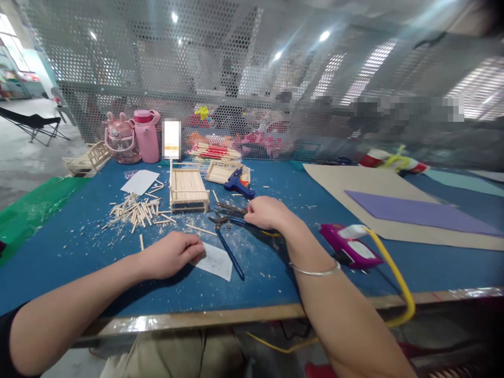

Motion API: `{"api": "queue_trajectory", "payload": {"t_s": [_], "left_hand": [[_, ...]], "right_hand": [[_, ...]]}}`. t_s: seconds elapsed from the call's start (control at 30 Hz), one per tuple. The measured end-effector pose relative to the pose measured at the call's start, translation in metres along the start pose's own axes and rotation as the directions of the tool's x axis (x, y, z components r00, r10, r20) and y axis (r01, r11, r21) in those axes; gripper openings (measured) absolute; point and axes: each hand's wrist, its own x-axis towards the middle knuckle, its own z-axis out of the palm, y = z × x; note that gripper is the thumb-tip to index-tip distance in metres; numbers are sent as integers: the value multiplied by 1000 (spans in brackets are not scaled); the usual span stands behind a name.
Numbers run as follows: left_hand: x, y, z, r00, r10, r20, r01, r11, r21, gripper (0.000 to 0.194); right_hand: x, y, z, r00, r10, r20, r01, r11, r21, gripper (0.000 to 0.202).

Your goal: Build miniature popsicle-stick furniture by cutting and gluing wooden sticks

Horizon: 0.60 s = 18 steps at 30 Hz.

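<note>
1. A blue table point(79, 252) fills the middle of the frame. At upper centre stands a small bed frame of wooden sticks point(188, 190), with a flat stick panel point(221, 171) behind it and a blue glue gun point(238, 185) just to its right.
2. Left of the bed frame lies a loose pile of cut sticks point(136, 211), too many to count, and a white card point(139, 181) above it.
3. At upper left stand two pink water bottles point(134, 136) beside another stick model point(88, 158).
4. At right lie one tan sheet point(354, 184) with one purple sheet point(417, 212) on it, and nearer the edge a magenta device point(348, 247) with a yellow cord point(397, 278).
5. The left hand point(169, 254), at lower centre, rests palm down, fingers curled, pressing on a white paper slip point(216, 261).
6. The right hand point(268, 212), at centre, with a silver bangle point(315, 271) on its wrist, lies closed over the handles of blue-handled pliers point(226, 220); the grip itself is hidden.
7. One blue pen point(230, 254) lies between the hands, touching the paper.
</note>
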Motion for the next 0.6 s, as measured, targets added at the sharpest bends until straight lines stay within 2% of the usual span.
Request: {"api": "queue_trajectory", "payload": {"t_s": [0.13,0.2,0.27,0.33,0.37,0.43,0.5,0.53,0.6], "left_hand": [[0,0,-1,1000,-3,7,3,1000,-8,30],[0,0,0,1000,-2,3,2,1000,-11,30],[0,0,0,1000,10,-5,-11,1000,-22,30],[0,0,0,1000,23,-10,-23,999,-34,29],[0,1,0,999,27,-18,-27,999,-42,29],[0,2,0,997,23,-80,-29,997,-69,32],[-2,6,1,975,-5,-222,-30,988,-152,35],[-3,8,2,954,-23,-298,-48,973,-226,33],[-4,12,5,910,-59,-410,-124,906,-405,25]], "right_hand": [[-5,8,-5,999,-34,-34,37,994,102,18],[-4,12,-5,996,-27,-87,51,956,288,15],[-2,13,-4,986,36,-163,58,843,535,10],[0,11,-3,967,94,-237,122,646,753,11],[0,9,-3,959,98,-267,181,513,839,16],[-3,3,-5,951,41,-306,292,196,936,25],[-8,-7,-6,948,-81,-307,299,-99,949,31],[-10,-14,-6,940,-155,-303,270,-202,941,33],[-16,-30,-3,915,-274,-296,206,-312,927,36]]}}
